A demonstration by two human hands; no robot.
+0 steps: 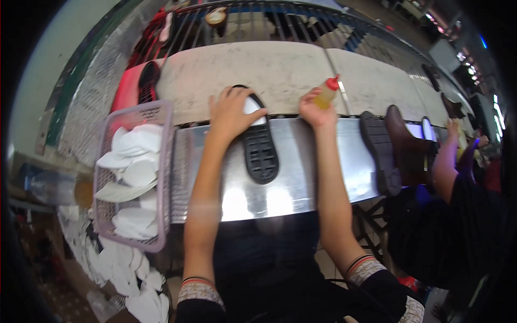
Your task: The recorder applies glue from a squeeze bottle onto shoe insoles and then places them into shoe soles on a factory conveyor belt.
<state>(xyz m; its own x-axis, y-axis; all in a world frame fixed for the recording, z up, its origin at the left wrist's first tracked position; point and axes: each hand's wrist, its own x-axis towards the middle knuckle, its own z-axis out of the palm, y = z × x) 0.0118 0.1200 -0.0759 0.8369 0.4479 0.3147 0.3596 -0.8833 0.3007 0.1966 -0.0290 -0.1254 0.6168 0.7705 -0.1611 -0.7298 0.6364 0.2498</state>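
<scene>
The sole [261,152] is black and long, rounded at both ends, with a raised rim running round it. Its near half shows an open grid of ribs and hollows; a smooth white pad [252,105] fills part of the far half, partly covered by the left hand [231,112]. The long axis runs mostly away from the person, the near end pointing back toward the body and slightly right, the far end leaning left. The sole lies between the forearms, its near part over the shiny metal bench [301,185], its far end over the pale belt [215,67].

The left hand rests across the far half, fingers spread, thumb reaching over to the right side of the rim. The right hand [316,112] is just right of the sole, apart from it, its fingers curled around a bottle [325,98] of yellowish liquid; the red nozzle tilts up and right.

Left of the bench edge, a pinkish basket [168,177] holds loose white pieces [138,142]. Right stand a dark sole [378,151] and a brown boot [404,137]
</scene>
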